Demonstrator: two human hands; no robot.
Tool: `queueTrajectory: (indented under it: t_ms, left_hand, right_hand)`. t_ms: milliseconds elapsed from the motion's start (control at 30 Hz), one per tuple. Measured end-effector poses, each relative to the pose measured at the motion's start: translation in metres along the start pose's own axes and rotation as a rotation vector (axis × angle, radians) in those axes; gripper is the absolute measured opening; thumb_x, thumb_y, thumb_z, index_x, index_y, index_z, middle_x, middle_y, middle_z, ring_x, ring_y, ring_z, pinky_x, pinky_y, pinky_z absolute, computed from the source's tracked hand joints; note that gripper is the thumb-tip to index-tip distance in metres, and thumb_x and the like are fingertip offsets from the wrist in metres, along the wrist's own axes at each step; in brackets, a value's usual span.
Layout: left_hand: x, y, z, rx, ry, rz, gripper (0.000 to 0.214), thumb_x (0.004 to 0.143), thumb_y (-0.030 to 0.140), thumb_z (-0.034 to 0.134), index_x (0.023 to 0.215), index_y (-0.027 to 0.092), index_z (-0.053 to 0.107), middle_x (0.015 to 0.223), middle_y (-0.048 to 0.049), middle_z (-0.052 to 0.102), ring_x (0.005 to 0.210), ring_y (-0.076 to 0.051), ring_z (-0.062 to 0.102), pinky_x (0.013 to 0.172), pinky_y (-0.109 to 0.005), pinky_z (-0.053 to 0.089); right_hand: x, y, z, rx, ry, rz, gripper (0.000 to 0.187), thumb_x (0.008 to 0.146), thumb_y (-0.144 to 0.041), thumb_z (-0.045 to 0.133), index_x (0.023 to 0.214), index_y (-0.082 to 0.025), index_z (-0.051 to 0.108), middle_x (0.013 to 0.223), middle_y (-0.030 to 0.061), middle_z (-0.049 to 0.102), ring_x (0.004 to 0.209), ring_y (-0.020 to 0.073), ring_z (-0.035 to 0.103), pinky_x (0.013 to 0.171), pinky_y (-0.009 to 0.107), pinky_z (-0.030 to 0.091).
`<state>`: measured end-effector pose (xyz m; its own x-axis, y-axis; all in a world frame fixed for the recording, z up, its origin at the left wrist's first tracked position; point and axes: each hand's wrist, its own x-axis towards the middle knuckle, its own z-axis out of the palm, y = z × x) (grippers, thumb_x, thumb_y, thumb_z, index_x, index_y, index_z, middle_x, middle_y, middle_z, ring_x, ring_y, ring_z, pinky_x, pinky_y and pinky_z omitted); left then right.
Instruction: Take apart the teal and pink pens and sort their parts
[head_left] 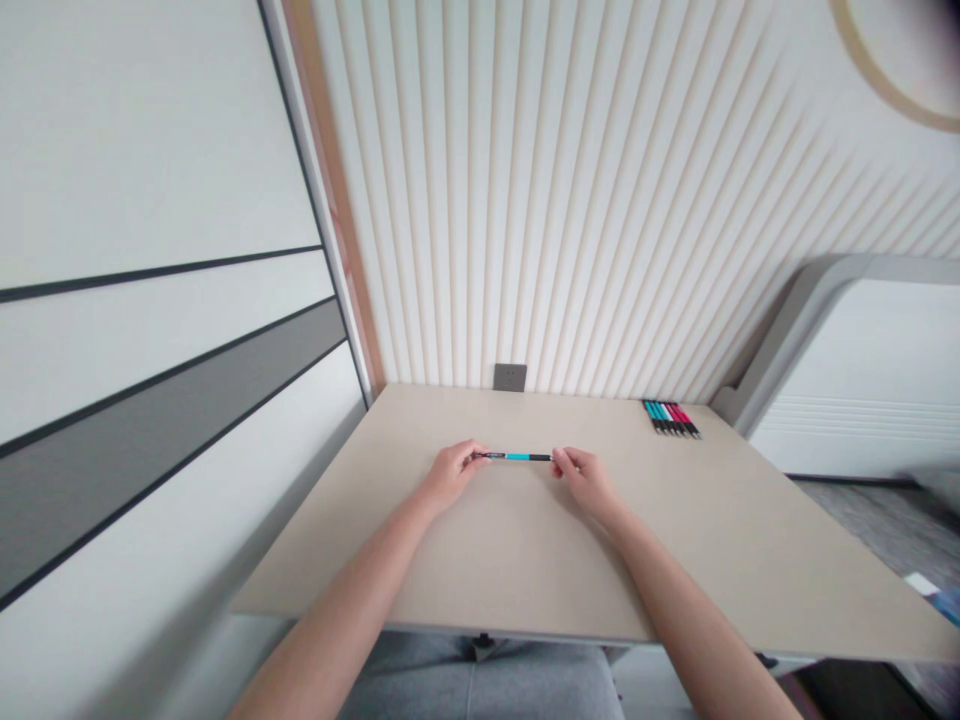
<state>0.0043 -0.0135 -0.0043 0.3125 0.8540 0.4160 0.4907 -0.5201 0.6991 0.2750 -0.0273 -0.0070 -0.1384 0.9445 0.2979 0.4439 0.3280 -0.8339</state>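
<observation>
A slim pen (517,457) with a turquoise and black barrel is held level between my two hands, a little above the desk. My left hand (453,472) pinches its left end, and the fingertips cover that tip. At the other end, my right hand (584,476) grips the pen between thumb and fingers. Toward the back right of the desk lies a row of several pens (671,419), side by side, in turquoise, white and pinkish red with black parts.
The beige desk (517,560) meets a ribbed white wall (525,200) with a dark power socket (510,377). A white and grey cabinet (172,420) borders the left side. To the right stands a grey-edged white headboard or panel (862,350).
</observation>
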Motion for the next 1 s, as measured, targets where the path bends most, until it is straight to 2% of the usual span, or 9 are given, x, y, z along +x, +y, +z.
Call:
queueTrajectory:
  t_ms: [100,233,300,467,600,700,800,900,1000]
  left_hand:
    - [0.0,0.0,0.0,0.002,-0.002,-0.001,0.022,0.09,0.037,0.057,0.094,0.018,0.067,0.072,0.0011,0.064,0.061,-0.012,0.051,0.06,-0.022,0.038]
    - [0.0,-0.002,0.0,0.006,0.006,-0.011,0.022,0.091,0.036,0.056,0.097,0.018,0.067,0.068,0.0023,0.061,0.062,-0.012,0.051,0.06,-0.021,0.037]
    - [0.0,-0.003,0.0,0.007,0.004,-0.014,0.022,0.091,0.036,0.055,0.098,0.019,0.066,0.069,0.0022,0.061,0.064,-0.013,0.053,0.061,-0.022,0.038]
    - [0.0,-0.001,-0.001,0.013,-0.005,-0.018,0.023,0.09,0.038,0.055,0.098,0.019,0.066,0.068,0.0024,0.06,0.062,-0.013,0.052,0.059,-0.022,0.037]
    - [0.0,0.003,-0.001,0.018,-0.021,-0.01,0.022,0.089,0.038,0.056,0.092,0.018,0.066,0.068,0.0019,0.061,0.06,-0.013,0.05,0.059,-0.022,0.037]
    - [-0.001,0.006,-0.001,0.019,-0.031,-0.005,0.022,0.09,0.037,0.055,0.093,0.019,0.066,0.071,0.001,0.063,0.061,-0.013,0.051,0.06,-0.023,0.038]
    - [-0.001,0.006,-0.001,0.021,-0.027,-0.009,0.023,0.09,0.037,0.054,0.096,0.019,0.066,0.073,0.0007,0.064,0.062,-0.013,0.052,0.06,-0.023,0.038]
    - [-0.001,0.005,-0.002,0.026,-0.009,-0.021,0.023,0.091,0.037,0.054,0.096,0.018,0.065,0.073,0.0013,0.063,0.064,-0.013,0.052,0.061,-0.023,0.038]
    - [-0.001,0.002,-0.002,0.026,-0.002,-0.029,0.022,0.091,0.037,0.053,0.097,0.018,0.064,0.073,0.0018,0.063,0.064,-0.013,0.053,0.061,-0.022,0.038]
  right_hand:
    - [0.0,0.002,0.001,0.014,-0.002,0.051,0.06,0.096,-0.056,0.027,0.063,-0.017,0.059,0.06,0.0027,0.059,0.058,0.0158,0.054,0.061,0.028,0.041]
    - [0.001,0.003,0.002,0.042,0.039,-0.024,0.043,0.091,-0.054,0.045,0.097,-0.017,0.066,0.075,0.0032,0.065,0.067,0.0171,0.058,0.065,0.028,0.044]
    - [0.001,0.002,0.001,0.037,0.042,-0.056,0.039,0.087,-0.051,0.053,0.103,-0.018,0.064,0.077,0.0027,0.065,0.07,0.0172,0.057,0.067,0.028,0.045]
    - [-0.002,-0.001,-0.002,-0.031,-0.012,-0.044,0.031,0.088,-0.046,0.051,0.085,-0.018,0.065,0.07,0.001,0.063,0.067,0.016,0.054,0.066,0.028,0.042]
    - [-0.006,-0.005,-0.004,-0.06,-0.118,-0.005,0.047,0.093,-0.052,0.041,0.061,-0.019,0.052,0.053,-0.0021,0.051,0.053,0.0128,0.045,0.055,0.025,0.035]
    - [-0.007,-0.007,-0.002,0.008,-0.162,0.085,0.056,0.093,-0.06,0.034,0.056,-0.02,0.047,0.046,-0.0029,0.045,0.047,0.0121,0.04,0.05,0.025,0.033]
    - [-0.007,-0.007,0.001,0.022,-0.135,0.114,0.058,0.093,-0.063,0.031,0.057,-0.02,0.049,0.048,-0.0022,0.047,0.048,0.0124,0.041,0.051,0.025,0.033]
    - [-0.005,-0.007,0.002,0.001,-0.079,0.018,0.049,0.092,-0.059,0.037,0.075,-0.019,0.059,0.061,-0.001,0.055,0.056,0.0135,0.047,0.055,0.025,0.035]
    - [-0.004,-0.007,0.001,-0.01,-0.05,-0.051,0.041,0.092,-0.055,0.042,0.088,-0.019,0.061,0.071,0.0002,0.059,0.064,0.0146,0.05,0.059,0.024,0.037]
